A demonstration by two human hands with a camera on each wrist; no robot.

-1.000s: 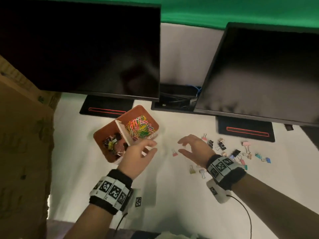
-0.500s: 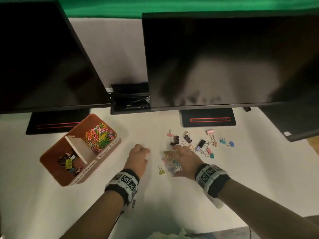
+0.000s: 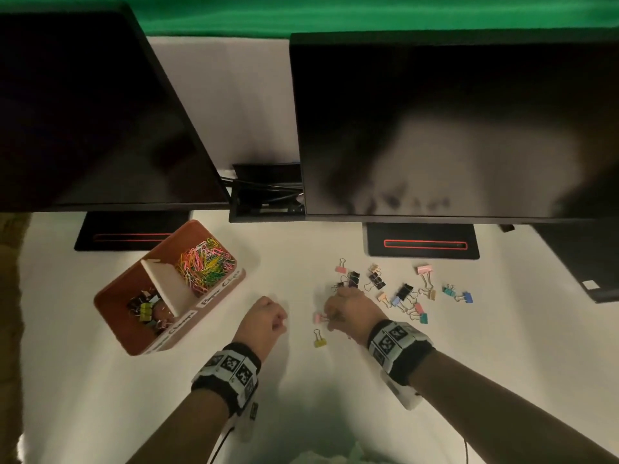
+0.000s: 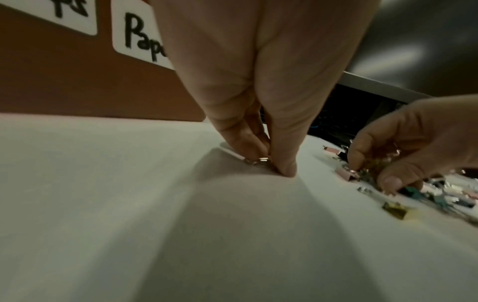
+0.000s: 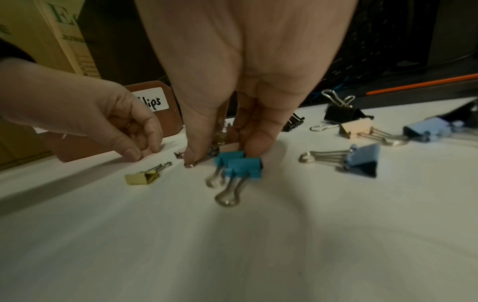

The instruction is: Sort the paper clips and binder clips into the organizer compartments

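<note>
The brown organizer (image 3: 214, 289) stands on the left; coloured paper clips (image 3: 204, 262) fill its far compartment and binder clips (image 3: 145, 309) lie in the near one. My left hand (image 3: 278, 321) is down on the table right of it, thumb and finger pinching a small pink binder clip (image 4: 258, 160). My right hand (image 3: 330, 318) curls over several binder clips (image 5: 220, 139) held in its fingers, with its tips on the table beside a pink clip (image 3: 320, 317) and a teal clip (image 5: 240, 165). A yellow clip (image 3: 320, 341) lies just in front.
More loose binder clips (image 3: 402, 293) are scattered to the right of my right hand. Two dark monitors (image 3: 435, 128) overhang the back of the white table (image 3: 301, 413), with their stands (image 3: 422, 244) behind the clips. A cardboard box (image 3: 10, 296) is at the far left.
Both hands were open by the organizer a second ago. They have since dropped to the table with fingers curled, the left on a pink clip and the right over the loose clips.
</note>
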